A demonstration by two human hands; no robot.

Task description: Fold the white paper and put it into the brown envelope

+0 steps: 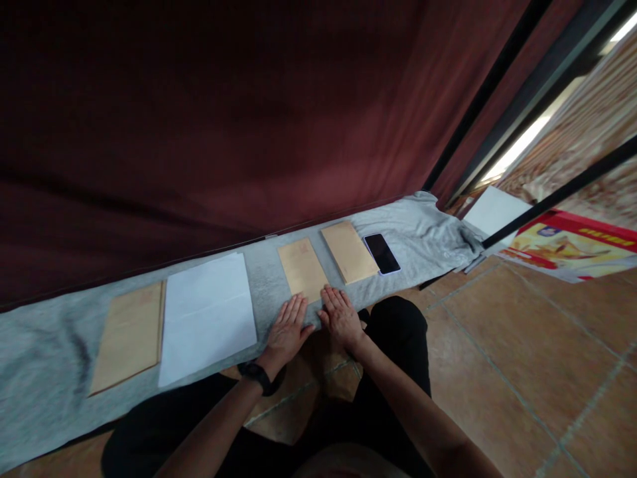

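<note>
A tan paper envelope (302, 264) lies flat on a grey cloth (266, 269) in front of me. My left hand (287, 325) rests at its near left corner, fingers stretched out and flat. At the near right corner lies my right hand (341, 317), its fingers also extended and flat. Just right of this envelope is a stack of similar envelopes (350, 251). Off to the left sit a stack of white paper sheets (208, 322) and, beyond it, another pile of tan envelopes (130, 334). Neither hand grips anything.
A phone (382, 253) with a dark screen lies beside the right envelope stack. Behind the narrow cloth-covered surface hangs a dark red curtain (279, 133). Black metal poles (557, 194) stand at the right, near a red and yellow printed box (572, 244) above the tiled floor (507, 338).
</note>
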